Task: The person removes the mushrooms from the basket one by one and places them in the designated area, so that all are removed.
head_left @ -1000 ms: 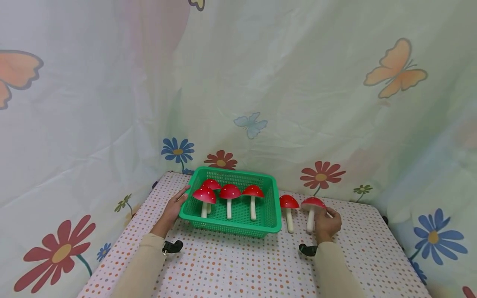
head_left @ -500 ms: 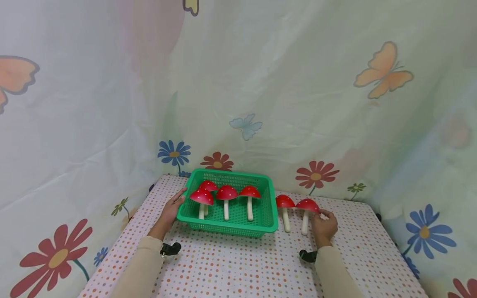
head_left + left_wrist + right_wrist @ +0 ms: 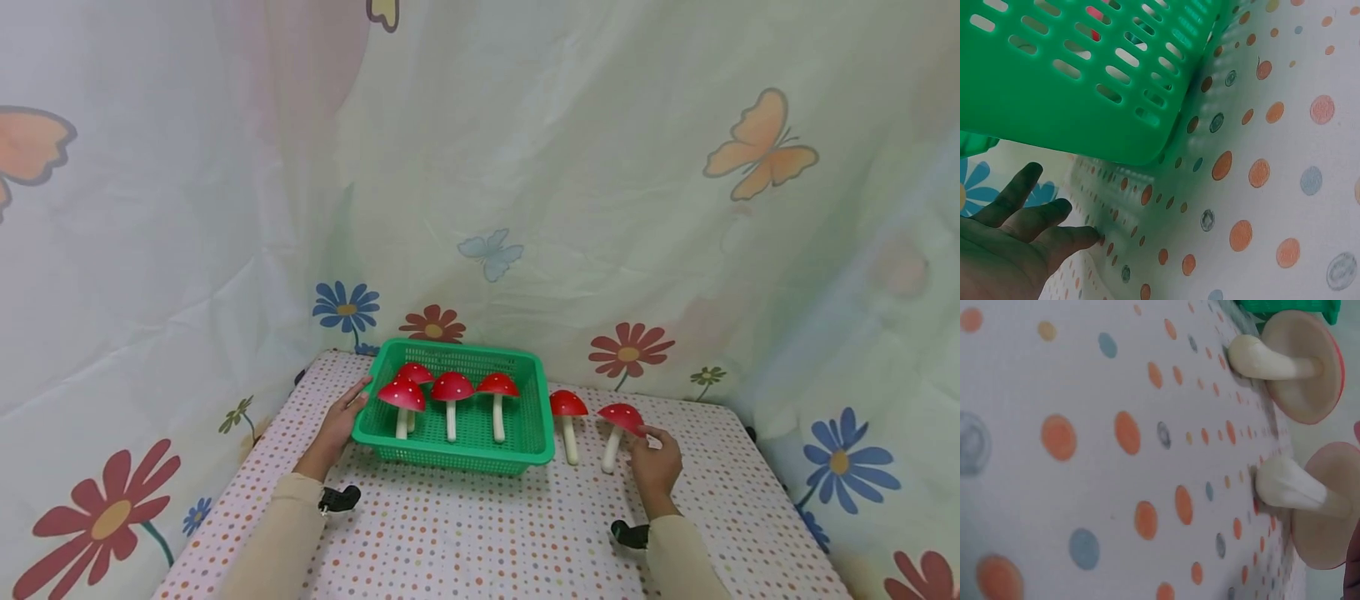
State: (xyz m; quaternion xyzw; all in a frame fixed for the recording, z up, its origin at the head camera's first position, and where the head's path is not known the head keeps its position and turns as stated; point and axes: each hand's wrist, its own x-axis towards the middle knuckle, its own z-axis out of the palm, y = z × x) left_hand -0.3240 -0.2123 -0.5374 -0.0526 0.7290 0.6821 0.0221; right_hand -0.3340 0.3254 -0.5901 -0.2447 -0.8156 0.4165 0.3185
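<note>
Apparently for steadiness, left hand (image 3: 333,429) spreads its fingers beside the basket (image 3: 453,456); right hand (image 3: 657,462) meets the outermost mushroom (image 3: 621,417) by its cap, pinch unclear, on the table (image 3: 480,533) right of the basket.

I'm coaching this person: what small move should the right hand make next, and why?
Perhaps the right hand should ease off the rightmost mushroom: its stem seems to rest on the dotted cloth, apart from the neighbouring mushroom, so it probably needs no support.
</note>
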